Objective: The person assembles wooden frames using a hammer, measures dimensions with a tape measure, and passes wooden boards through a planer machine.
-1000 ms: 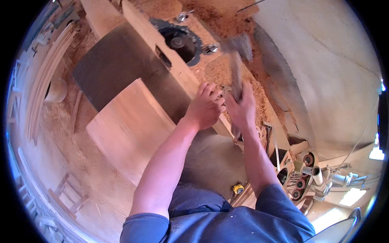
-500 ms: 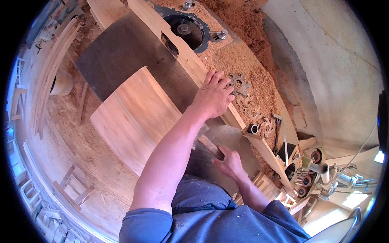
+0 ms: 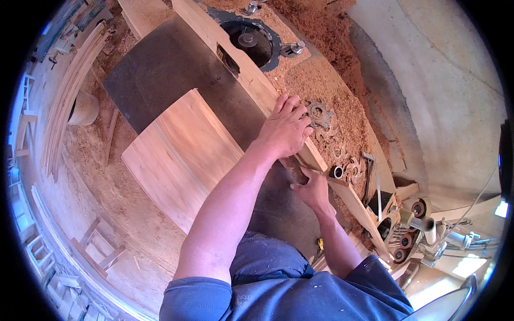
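Note:
My left hand (image 3: 286, 125) rests over a long wooden fence board (image 3: 257, 93), its fingers curled over the far edge. Just below it, my right hand (image 3: 312, 190) grips a short piece of wood (image 3: 292, 168) close against the near side of the board. My left wrist partly hides that piece, so its full shape cannot be made out. Beneath both hands lies the dark metal machine table (image 3: 171, 69). A wide panel of pale boards (image 3: 184, 155) lies on the table to the left of my left forearm.
Beyond the fence board sit a round opening with a spindle (image 3: 247, 40), a metal cutter head (image 3: 318, 113) and a short metal tube (image 3: 337, 172) among wood shavings. Stacked long boards (image 3: 75, 96) and a bucket (image 3: 84, 108) stand at the left.
My right hand has moved up and slightly right, bringing the piece of wood from over the table to the fence board. My left hand stays on the board.

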